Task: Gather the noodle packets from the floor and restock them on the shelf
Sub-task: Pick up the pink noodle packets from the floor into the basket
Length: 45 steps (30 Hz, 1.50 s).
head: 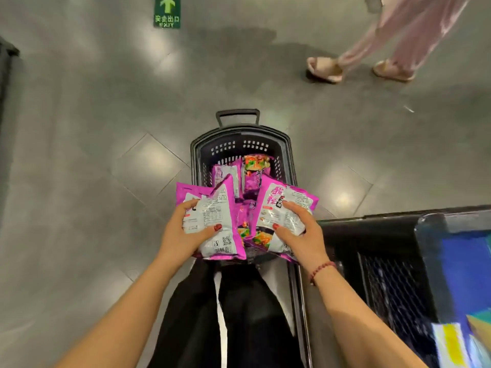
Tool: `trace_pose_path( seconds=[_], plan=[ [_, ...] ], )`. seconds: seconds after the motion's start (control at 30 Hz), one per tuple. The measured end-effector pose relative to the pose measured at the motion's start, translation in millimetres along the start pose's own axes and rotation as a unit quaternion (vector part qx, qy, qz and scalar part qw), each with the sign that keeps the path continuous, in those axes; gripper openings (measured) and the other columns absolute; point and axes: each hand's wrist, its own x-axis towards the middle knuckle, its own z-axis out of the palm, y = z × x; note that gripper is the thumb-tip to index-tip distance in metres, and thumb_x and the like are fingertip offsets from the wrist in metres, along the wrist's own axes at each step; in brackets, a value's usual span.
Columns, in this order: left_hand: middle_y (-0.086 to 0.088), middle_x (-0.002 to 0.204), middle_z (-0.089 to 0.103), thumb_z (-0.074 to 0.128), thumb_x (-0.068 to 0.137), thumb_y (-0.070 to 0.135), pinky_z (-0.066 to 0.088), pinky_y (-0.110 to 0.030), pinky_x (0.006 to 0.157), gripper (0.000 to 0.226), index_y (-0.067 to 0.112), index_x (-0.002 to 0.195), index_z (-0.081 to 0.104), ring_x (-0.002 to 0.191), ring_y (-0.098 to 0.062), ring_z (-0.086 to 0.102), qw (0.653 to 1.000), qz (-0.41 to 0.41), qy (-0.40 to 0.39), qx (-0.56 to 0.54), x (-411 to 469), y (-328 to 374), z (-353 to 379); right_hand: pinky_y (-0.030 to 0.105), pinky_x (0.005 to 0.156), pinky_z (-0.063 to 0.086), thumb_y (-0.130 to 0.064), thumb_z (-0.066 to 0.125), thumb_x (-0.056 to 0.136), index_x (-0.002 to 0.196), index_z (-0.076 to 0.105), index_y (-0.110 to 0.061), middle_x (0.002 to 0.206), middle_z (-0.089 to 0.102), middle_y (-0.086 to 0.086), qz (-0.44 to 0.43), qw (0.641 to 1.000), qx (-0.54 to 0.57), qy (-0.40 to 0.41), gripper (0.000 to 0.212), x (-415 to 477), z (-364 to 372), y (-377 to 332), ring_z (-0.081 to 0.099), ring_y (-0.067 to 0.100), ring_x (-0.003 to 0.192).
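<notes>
A black shopping basket [196, 152] stands on the floor in front of me with several purple noodle packets [253, 168] inside. My left hand [183, 229] grips a purple and white noodle packet [218, 205] above the basket's near left side. Another purple noodle packet [285, 203] is held in my right hand [300, 235] over the basket's near right side. Both packets overlap others lying beneath them.
A black wire shelf [393, 261] with blue packaging [465, 266] stands at the lower right. Another person's legs in pink trousers and sandals [324, 69] are on the floor at the upper right. A green exit sign [167, 11] is stuck to the grey tiled floor.
</notes>
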Motion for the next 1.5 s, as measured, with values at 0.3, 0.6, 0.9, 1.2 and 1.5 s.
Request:
trace_pose_path(
  seconds=[0.3,0.6,0.9,1.2,1.5],
  plan=[
    [0.006,0.127,0.058,0.085,0.047,0.059,0.052,-0.047,0.096,0.067,0.067,0.103,0.049,0.116,-0.018,0.058,0.998,-0.044,0.008,0.051,135.7,-97.1,60.1,0.002,0.085,0.045,0.0,0.072,0.081,0.118,0.059,-0.029,0.125,0.054,-0.004,0.062,0.996,-0.063,0.009,0.049,121.7,26.9,126.3,0.05,0.009,0.119],
    [0.007,0.131,0.047,0.085,0.073,0.033,0.031,-0.009,0.084,0.074,0.028,0.136,0.048,0.111,0.0,0.04,0.987,0.009,-0.011,0.163,247.3,-203.0,126.2,0.019,0.097,0.035,-0.023,0.074,0.08,0.123,0.056,-0.042,0.131,0.052,-0.002,0.058,0.969,-0.23,-0.061,0.05,236.3,66.5,240.4,0.045,0.004,0.111],
    [-0.017,0.159,0.018,0.073,0.08,0.05,0.019,-0.051,0.117,0.095,0.033,0.154,0.016,0.147,-0.039,0.009,0.947,-0.019,-0.061,0.316,287.3,-273.1,145.7,0.046,0.11,0.03,-0.031,0.057,0.093,0.143,0.029,-0.048,0.156,0.013,0.011,0.079,0.903,-0.421,-0.02,0.059,267.1,87.6,308.8,0.019,0.034,0.141],
    [-0.002,0.16,-0.006,0.047,0.094,0.058,-0.006,-0.047,0.118,0.08,0.032,0.151,-0.004,0.149,-0.033,0.004,0.777,0.248,-0.057,0.576,296.9,-280.2,148.9,0.037,0.116,-0.016,-0.035,0.04,0.1,0.154,0.005,-0.027,0.16,-0.013,0.01,-0.097,0.814,-0.571,-0.033,0.065,262.1,99.8,331.0,-0.021,0.019,0.144],
    [-0.004,0.163,-0.014,0.03,0.097,0.063,-0.014,-0.046,0.117,0.075,0.035,0.15,-0.015,0.149,-0.03,-0.013,0.765,0.191,-0.099,0.607,304.4,-275.1,149.7,0.041,0.118,-0.008,-0.039,0.036,0.1,0.153,0.001,-0.03,0.161,-0.008,0.008,-0.075,0.8,-0.592,-0.066,0.065,267.2,94.5,332.8,-0.01,0.025,0.148]
  ],
)
